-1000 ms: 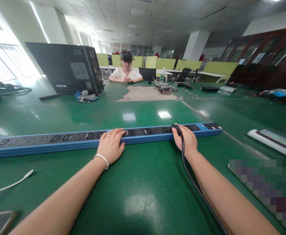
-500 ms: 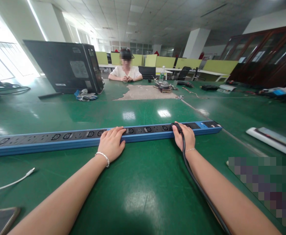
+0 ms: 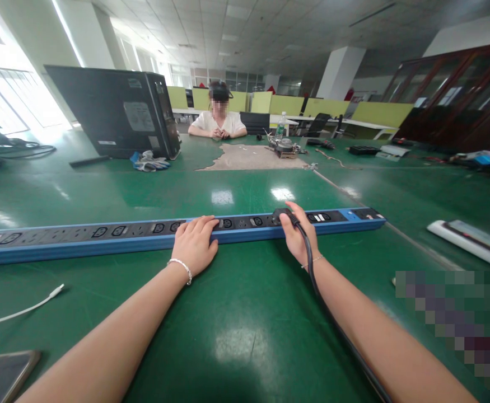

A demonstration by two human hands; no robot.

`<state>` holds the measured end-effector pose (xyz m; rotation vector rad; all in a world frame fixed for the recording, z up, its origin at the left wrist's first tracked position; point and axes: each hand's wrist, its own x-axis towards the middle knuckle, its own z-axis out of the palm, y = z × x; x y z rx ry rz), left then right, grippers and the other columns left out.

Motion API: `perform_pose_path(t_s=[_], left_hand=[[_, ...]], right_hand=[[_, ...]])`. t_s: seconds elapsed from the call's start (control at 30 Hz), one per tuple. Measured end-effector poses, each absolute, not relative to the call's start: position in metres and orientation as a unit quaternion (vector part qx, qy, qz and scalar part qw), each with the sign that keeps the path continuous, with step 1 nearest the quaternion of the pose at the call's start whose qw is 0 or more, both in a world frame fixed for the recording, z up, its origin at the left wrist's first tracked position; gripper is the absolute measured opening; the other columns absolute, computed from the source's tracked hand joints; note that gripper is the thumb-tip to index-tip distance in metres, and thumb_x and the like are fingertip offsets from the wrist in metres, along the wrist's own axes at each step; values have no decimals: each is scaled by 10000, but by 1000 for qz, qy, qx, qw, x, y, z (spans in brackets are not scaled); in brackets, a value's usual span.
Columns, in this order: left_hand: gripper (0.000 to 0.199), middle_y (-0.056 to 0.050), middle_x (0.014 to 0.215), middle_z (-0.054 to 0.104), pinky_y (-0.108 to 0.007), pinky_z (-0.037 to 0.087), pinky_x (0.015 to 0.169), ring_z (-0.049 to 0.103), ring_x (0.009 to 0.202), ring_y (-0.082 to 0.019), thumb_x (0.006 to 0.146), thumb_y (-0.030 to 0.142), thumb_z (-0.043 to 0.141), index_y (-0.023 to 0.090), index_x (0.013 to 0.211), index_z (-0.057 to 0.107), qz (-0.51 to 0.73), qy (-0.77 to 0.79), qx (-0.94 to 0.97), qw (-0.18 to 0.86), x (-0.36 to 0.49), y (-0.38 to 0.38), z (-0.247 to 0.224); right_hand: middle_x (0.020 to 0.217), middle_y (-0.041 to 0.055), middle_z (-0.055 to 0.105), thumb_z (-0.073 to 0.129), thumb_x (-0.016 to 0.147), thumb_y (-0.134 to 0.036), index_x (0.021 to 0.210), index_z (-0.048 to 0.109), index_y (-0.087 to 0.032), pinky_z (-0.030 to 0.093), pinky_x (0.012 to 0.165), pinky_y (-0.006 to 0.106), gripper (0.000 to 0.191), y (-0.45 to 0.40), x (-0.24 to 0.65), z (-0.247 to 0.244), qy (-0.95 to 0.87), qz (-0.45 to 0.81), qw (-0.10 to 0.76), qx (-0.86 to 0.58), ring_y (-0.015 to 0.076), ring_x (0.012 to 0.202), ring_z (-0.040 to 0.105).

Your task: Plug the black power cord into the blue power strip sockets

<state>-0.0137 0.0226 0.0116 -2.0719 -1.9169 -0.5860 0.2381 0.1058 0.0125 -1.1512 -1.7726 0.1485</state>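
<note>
A long blue power strip (image 3: 245, 235) with black sockets along its top runs across the green table. Laid over it, my left hand (image 3: 195, 243) holds the strip near its middle, fingers together across the top and thumb at the near side. In my right hand (image 3: 301, 235) is a black power plug (image 3: 281, 215), gripped between thumb and fingers. The plug is at the strip's sockets, right of the left hand; whether its pins are in a socket is hidden. From the plug a thick black cable (image 3: 326, 305) trails down along my right forearm.
A white cable (image 3: 38, 307) and a phone-like slab (image 3: 5, 372) lie at the near left. A white device (image 3: 467, 240) lies at right. Beyond the strip stand a black computer case (image 3: 114, 112), gloves (image 3: 150, 162) and a bottle (image 3: 281, 124). A person (image 3: 218, 120) sits opposite.
My right hand has moved left along the power strip with the plug, uncovering sockets to its right. My left hand stays on the strip. The view has shifted slightly.
</note>
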Motion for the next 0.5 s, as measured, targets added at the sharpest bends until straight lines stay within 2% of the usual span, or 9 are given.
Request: perform_pose_path(t_s=[0.07,0.17,0.33,0.5], left_hand=[[404,-23,1303,553,-424,329,994,479,1196,-231,807,291,476,241,1206,518,-207,-660,-710,128,-13,23,11],[400,-23,1300,557,-427,326,998,475,1202,-231,804,286,478,252,1199,526,-217,-660,-709,125,-13,24,10],[402,-28,1297,559,-427,324,999,477,1198,-233,800,284,485,248,1197,532,-223,-660,-707,123,-12,24,9],[398,-22,1295,561,-425,325,1000,484,1191,-228,800,286,488,240,1192,536,-226,-661,-705,121,-12,24,10]], right_hand=[[1123,76,651,446,872,-453,1232,534,-198,458,872,308,450,99,218,16,-789,90,446,-413,202,998,616],[1090,41,663,428,892,-413,1130,584,-227,443,871,272,340,92,194,20,-817,124,416,-379,176,975,619],[803,11,690,436,878,-443,1073,598,-240,455,689,263,325,94,175,23,-767,143,392,-487,181,765,640],[766,2,678,453,868,-429,1040,604,-248,426,636,246,291,99,167,29,-756,153,376,-514,167,708,621]])
